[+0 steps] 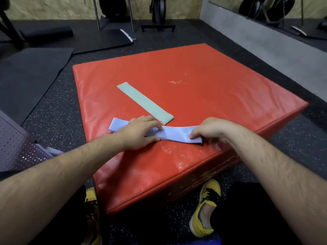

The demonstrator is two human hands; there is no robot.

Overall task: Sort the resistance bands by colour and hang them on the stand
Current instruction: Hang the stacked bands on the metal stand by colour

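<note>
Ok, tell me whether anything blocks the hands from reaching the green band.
Nothing visible does. The green band lies uncovered on the red box, just beyond the blue bands that the left hand presses and the right hand grips. Its near end lies close to the left hand.

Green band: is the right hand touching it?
Apart. The head view shows the right hand on the right end of the lavender band, with bare red mat between it and the green band.
</note>
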